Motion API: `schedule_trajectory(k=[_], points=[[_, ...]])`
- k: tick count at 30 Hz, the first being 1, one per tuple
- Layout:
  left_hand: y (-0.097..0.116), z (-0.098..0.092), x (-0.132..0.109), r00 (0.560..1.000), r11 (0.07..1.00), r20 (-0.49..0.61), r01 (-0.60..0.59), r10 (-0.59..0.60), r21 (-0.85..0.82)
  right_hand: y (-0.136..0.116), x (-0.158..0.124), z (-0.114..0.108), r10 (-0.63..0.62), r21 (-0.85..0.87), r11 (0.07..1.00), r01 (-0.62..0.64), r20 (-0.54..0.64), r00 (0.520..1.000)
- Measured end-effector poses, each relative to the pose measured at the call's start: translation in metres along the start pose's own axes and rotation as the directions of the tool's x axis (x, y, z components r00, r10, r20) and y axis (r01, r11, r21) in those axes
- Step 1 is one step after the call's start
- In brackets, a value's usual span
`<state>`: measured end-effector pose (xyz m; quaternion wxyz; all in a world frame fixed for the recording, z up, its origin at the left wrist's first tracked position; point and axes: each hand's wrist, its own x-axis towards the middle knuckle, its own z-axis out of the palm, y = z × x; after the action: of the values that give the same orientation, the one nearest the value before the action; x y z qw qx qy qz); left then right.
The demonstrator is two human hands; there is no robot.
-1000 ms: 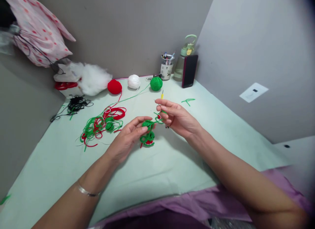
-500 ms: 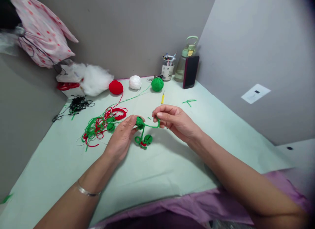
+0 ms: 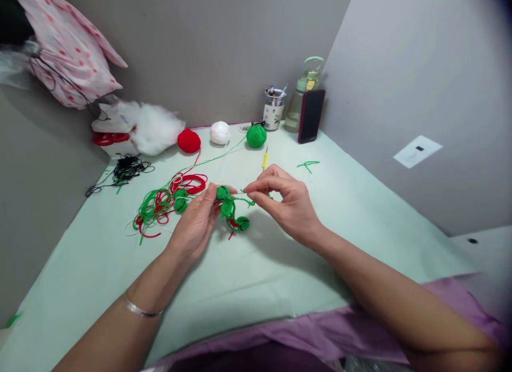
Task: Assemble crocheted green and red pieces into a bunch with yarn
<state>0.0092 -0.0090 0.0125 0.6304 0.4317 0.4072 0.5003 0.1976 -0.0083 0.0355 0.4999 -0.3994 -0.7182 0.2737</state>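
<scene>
My left hand [image 3: 196, 217] is closed on a green crochet piece [image 3: 226, 207], with thumb and fingers around its upper end. The piece has rounded green parts with black lines, and a red-and-white part [image 3: 232, 224] hangs below. My right hand [image 3: 286, 201] pinches thumb to forefinger just right of it. From that pinch a thin, straight needle [image 3: 240, 193] points left to the crochet piece. A green yarn strand [image 3: 245, 200] runs from the piece toward the right fingers. Part of the piece is hidden behind my left fingers.
A tangle of green, red and white yarn [image 3: 160, 206] lies left of my hands. Behind are red [image 3: 189, 141], white [image 3: 220, 133] and green yarn balls [image 3: 256, 136], a yellow-handled tool [image 3: 264, 159], a pen cup [image 3: 274, 113], a bottle [image 3: 294, 110] and a phone [image 3: 311, 117].
My right hand has shifted slightly and turned, and the thin needle now shows in its pinch. The crochet piece has turned in my left hand, its hanging red part sitting a little higher.
</scene>
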Motion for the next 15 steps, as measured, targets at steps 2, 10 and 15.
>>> schedule_trajectory(k=[2, 10, 15], points=[[-0.0005, -0.0006, 0.0001, 1.000, 1.000, 0.012, -0.007, 0.007, 0.006, 0.0001, -0.0010, 0.0003, -0.030, -0.025, 0.999, 0.030, -0.002, 1.000], [-0.0023, -0.0020, 0.0019, 1.000, 1.000, 0.019, -0.010, 0.010, 0.028, 0.0016, -0.0018, 0.0015, -0.113, -0.077, 0.990, 0.115, 0.025, 0.993], [-0.0016, -0.0013, 0.0015, 1.000, 0.999, 0.014, -0.026, 0.026, 0.033, 0.0018, -0.0027, 0.0015, -0.168, -0.137, 0.976, 0.171, 0.035, 0.985]])
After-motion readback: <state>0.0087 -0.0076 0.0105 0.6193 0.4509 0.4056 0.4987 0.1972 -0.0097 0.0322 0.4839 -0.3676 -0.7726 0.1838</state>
